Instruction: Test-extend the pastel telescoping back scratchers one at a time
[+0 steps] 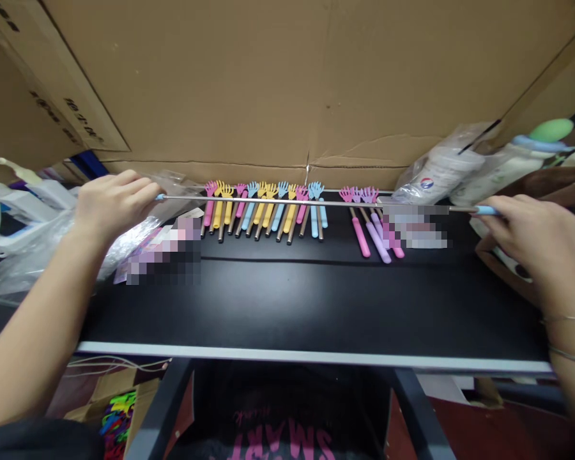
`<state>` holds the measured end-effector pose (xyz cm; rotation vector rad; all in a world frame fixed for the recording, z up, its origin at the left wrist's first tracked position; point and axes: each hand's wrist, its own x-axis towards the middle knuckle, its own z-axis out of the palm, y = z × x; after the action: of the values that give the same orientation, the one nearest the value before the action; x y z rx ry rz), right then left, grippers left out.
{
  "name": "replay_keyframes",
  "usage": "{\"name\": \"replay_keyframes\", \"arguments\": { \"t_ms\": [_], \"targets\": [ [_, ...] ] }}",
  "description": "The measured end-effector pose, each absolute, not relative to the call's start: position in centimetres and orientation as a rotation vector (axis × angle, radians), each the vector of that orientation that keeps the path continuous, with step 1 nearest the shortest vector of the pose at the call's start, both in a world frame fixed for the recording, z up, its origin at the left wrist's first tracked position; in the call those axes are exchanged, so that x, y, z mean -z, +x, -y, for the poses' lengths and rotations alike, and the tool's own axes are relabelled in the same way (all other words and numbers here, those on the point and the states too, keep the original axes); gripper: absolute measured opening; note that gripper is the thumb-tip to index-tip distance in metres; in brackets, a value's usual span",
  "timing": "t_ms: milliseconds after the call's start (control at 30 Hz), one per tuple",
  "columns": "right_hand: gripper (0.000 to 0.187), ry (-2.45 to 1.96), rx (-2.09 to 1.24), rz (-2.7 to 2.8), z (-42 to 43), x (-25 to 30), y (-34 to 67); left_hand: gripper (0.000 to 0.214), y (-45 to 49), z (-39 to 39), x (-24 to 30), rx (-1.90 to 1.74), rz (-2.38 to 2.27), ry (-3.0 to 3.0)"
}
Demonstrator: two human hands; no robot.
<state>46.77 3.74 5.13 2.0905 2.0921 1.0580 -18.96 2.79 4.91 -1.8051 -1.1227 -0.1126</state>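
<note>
Above the tabletop (292,300), from nine to three o'clock, left hand (112,204) and right hand (527,236) are gripping, fingers closed, the ends of a stretched-out telescopic scratcher (287,202), with collapsed scratchers (263,214) lying at twelve o'clock.

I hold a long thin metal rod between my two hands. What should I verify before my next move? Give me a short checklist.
1. Left hand grips one end of the thin silver telescopic rod: ok.
2. Right hand grips the light blue handle at the other end: ok.
3. Rod straight and level over the black tabletop: ok.
4. Rod clear of the row of pink, yellow and blue hand-shaped scratchers: cannot tell; it crosses them in this view.
5. Rod fully extended: cannot tell.
</note>
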Motion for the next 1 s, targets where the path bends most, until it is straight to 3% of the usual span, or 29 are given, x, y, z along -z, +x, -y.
{"name": "replay_keyframes", "arguments": {
  "t_ms": [500, 667, 800, 1000],
  "targets": [
    [0.024, 2.026, -0.801, -2.313, -3.5, -4.7, 46.3, 0.028, -18.5, -2.6, -3.6, 0.314, 1.314, -2.063],
    [0.022, 2.009, -0.756, -2.385, -2.6, -5.1, 45.0, 0.023, -18.7, -2.8, -3.1, 0.231, 1.357, -2.067],
    [0.023, 1.963, -0.903, -2.358, -2.4, -4.9, 44.4, 0.02, -17.7, -2.8, -3.3, 0.166, 1.375, -2.144],
    [0.022, 1.749, -0.9, -2.43, -2.8, -3.9, 41.6, 0.026, -12.3, -1.7, -4.5, -0.139, 1.512, -2.137]
  ]
}}
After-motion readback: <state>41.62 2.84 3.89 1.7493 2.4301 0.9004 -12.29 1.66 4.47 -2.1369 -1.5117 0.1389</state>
